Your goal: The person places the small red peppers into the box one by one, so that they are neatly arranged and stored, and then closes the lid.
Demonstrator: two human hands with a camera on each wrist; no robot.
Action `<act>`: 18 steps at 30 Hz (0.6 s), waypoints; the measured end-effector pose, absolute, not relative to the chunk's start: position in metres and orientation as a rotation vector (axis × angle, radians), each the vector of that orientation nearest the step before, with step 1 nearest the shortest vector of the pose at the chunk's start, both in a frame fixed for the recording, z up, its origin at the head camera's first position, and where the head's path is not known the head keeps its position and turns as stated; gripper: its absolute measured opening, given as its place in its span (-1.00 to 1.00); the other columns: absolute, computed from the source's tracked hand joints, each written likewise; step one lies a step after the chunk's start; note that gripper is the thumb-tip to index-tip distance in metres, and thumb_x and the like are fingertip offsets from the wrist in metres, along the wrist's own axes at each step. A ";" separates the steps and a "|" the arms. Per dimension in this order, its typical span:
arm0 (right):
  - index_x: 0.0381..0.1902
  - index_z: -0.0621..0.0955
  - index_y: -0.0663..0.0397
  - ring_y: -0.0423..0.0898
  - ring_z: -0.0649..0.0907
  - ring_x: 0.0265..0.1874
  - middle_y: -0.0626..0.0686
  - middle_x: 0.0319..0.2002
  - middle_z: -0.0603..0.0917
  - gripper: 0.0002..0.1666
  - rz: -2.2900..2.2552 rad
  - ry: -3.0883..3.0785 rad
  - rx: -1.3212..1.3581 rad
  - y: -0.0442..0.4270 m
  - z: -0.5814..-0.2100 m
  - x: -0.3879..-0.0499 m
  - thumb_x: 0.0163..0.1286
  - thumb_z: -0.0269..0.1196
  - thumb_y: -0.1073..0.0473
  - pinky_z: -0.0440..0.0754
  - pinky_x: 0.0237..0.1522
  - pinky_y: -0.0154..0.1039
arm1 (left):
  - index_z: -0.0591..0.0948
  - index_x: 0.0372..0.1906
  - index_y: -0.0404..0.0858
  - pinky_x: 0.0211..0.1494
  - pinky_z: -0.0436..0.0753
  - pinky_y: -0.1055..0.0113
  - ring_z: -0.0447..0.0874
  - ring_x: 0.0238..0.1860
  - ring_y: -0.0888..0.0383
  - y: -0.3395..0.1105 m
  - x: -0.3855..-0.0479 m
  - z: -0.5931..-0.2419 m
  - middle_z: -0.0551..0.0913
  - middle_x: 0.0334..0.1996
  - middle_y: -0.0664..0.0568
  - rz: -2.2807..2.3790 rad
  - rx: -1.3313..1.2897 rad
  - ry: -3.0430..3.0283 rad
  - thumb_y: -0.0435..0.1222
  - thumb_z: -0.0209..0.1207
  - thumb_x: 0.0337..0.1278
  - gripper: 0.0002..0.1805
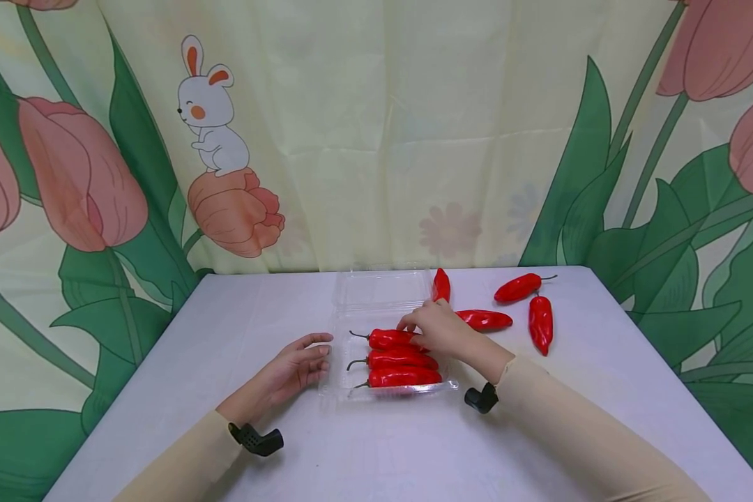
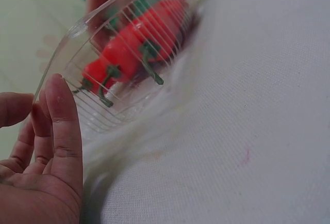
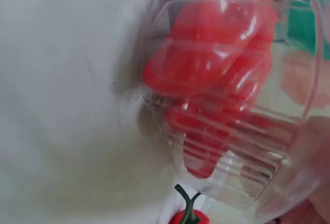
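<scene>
Clear plastic clamshell box (image 1: 452,385) stands with its lid (image 1: 383,289) laid back behind it. Inside lie three red chili peppers (image 1: 404,377) side by side, green stems to the left. At the back of the row my right hand (image 1: 442,331) grips the tip end of the rearmost pepper (image 1: 385,339); its fingers partly cover it. Loosely spread beside the box's left edge is my left hand (image 1: 298,369). In the left wrist view its thumb (image 2: 15,108) and fingers (image 2: 63,115) come close to the rim; contact is unclear.
Several loose red peppers lie right of the box: one upright beside the lid (image 1: 441,284), one by the right wrist (image 1: 486,320), two farther right (image 1: 517,287). The white-covered table (image 1: 376,446) ends at a printed curtain (image 1: 383,139) behind.
</scene>
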State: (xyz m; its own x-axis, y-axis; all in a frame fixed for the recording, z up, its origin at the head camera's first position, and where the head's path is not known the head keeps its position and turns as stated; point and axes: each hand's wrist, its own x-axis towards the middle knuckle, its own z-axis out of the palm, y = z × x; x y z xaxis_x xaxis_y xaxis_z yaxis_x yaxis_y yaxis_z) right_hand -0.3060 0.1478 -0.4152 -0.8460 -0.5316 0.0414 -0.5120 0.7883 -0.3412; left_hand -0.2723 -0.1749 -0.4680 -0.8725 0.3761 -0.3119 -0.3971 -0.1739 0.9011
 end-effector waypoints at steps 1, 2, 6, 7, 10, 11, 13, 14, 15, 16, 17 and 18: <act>0.05 0.78 -0.12 -0.09 0.66 -0.12 -0.08 -0.16 0.81 -0.54 -0.526 2.920 -0.850 0.148 -0.416 -0.306 0.15 0.57 0.17 0.53 0.10 -0.04 | 0.36 0.31 -0.25 -0.18 0.74 0.41 0.67 -0.36 0.24 -0.175 -0.272 -0.468 0.60 -0.27 0.09 2.086 -0.021 1.602 -0.40 0.09 0.52 -0.62; 0.05 0.78 -0.12 -0.09 0.66 -0.11 -0.08 -0.16 0.81 -0.54 -0.521 2.925 -0.847 0.149 -0.416 -0.307 0.15 0.58 0.17 0.51 0.10 -0.04 | 0.36 0.31 -0.25 -0.18 0.73 0.41 0.67 -0.36 0.24 -0.175 -0.272 -0.468 0.60 -0.27 0.09 2.088 -0.020 1.601 -0.40 0.09 0.52 -0.62; 0.04 0.79 -0.14 -0.12 0.65 -0.11 -0.10 -0.15 0.80 -0.55 -0.512 2.932 -0.845 0.152 -0.417 -0.308 0.14 0.58 0.16 0.48 0.10 -0.05 | 0.34 0.36 -0.26 -0.17 0.74 0.41 0.66 -0.35 0.23 -0.175 -0.272 -0.468 0.60 -0.25 0.09 2.080 -0.042 1.620 -0.38 0.11 0.51 -0.57; 0.03 0.79 -0.15 -0.12 0.65 -0.11 -0.10 -0.14 0.80 -0.55 -0.510 2.933 -0.843 0.152 -0.417 -0.309 0.14 0.58 0.15 0.47 0.11 -0.05 | 0.34 0.37 -0.27 -0.16 0.74 0.41 0.66 -0.35 0.23 -0.175 -0.272 -0.467 0.60 -0.25 0.09 2.078 -0.049 1.626 -0.38 0.11 0.51 -0.56; 0.01 0.79 -0.15 -0.12 0.65 -0.08 -0.10 -0.14 0.80 -0.57 -0.502 2.938 -0.841 0.154 -0.417 -0.309 0.14 0.58 0.12 0.46 0.12 -0.03 | 0.32 0.39 -0.28 -0.15 0.73 0.41 0.66 -0.34 0.23 -0.175 -0.272 -0.466 0.60 -0.24 0.09 2.072 -0.051 1.633 -0.37 0.11 0.51 -0.54; 0.01 0.80 -0.15 -0.11 0.65 -0.07 -0.10 -0.14 0.80 -0.58 -0.497 2.942 -0.838 0.155 -0.417 -0.308 0.15 0.58 0.11 0.45 0.13 -0.03 | 0.33 0.38 -0.28 -0.15 0.73 0.41 0.66 -0.34 0.23 -0.175 -0.271 -0.466 0.60 -0.25 0.09 2.074 -0.053 1.630 -0.37 0.11 0.51 -0.54; 0.00 0.80 -0.16 -0.10 0.64 -0.06 -0.09 -0.14 0.80 -0.59 -0.487 2.949 -0.837 0.156 -0.418 -0.308 0.15 0.58 0.10 0.45 0.14 -0.02 | 0.32 0.38 -0.28 -0.16 0.73 0.41 0.66 -0.34 0.22 -0.175 -0.271 -0.466 0.59 -0.24 0.09 2.075 -0.051 1.623 -0.37 0.11 0.50 -0.54; 0.00 0.80 -0.15 -0.09 0.64 -0.05 -0.08 -0.13 0.80 -0.59 -0.485 2.953 -0.842 0.157 -0.418 -0.308 0.15 0.58 0.10 0.46 0.14 -0.01 | 0.32 0.39 -0.28 -0.16 0.73 0.41 0.66 -0.34 0.22 -0.175 -0.271 -0.466 0.59 -0.24 0.08 2.075 -0.050 1.620 -0.37 0.11 0.50 -0.53; 0.00 0.80 -0.14 -0.08 0.65 -0.04 -0.07 -0.13 0.80 -0.60 -0.487 2.957 -0.850 0.157 -0.418 -0.308 0.16 0.57 0.10 0.46 0.14 0.00 | 0.32 0.39 -0.28 -0.16 0.73 0.41 0.66 -0.34 0.22 -0.175 -0.271 -0.466 0.59 -0.24 0.08 2.077 -0.059 1.616 -0.37 0.12 0.50 -0.52; 0.00 0.80 -0.14 -0.07 0.65 -0.03 -0.06 -0.11 0.80 -0.60 -0.490 2.964 -0.856 0.158 -0.418 -0.307 0.16 0.57 0.10 0.47 0.15 0.02 | 0.31 0.39 -0.28 -0.16 0.73 0.41 0.66 -0.34 0.22 -0.175 -0.271 -0.467 0.59 -0.24 0.08 2.076 -0.059 1.614 -0.37 0.12 0.50 -0.52; 0.00 0.79 -0.14 -0.06 0.65 -0.02 -0.05 -0.10 0.80 -0.60 -0.491 2.972 -0.864 0.159 -0.418 -0.307 0.17 0.57 0.11 0.47 0.16 0.03 | 0.31 0.40 -0.28 -0.17 0.73 0.42 0.66 -0.34 0.22 -0.175 -0.272 -0.467 0.59 -0.24 0.07 2.076 -0.060 1.612 -0.37 0.13 0.50 -0.52; 0.00 0.79 -0.13 -0.04 0.65 -0.01 -0.04 -0.09 0.79 -0.61 -0.495 2.985 -0.872 0.160 -0.418 -0.307 0.18 0.56 0.12 0.48 0.16 0.05 | 0.31 0.40 -0.28 -0.17 0.73 0.42 0.66 -0.34 0.22 -0.175 -0.272 -0.468 0.59 -0.24 0.07 2.075 -0.059 1.613 -0.36 0.13 0.50 -0.51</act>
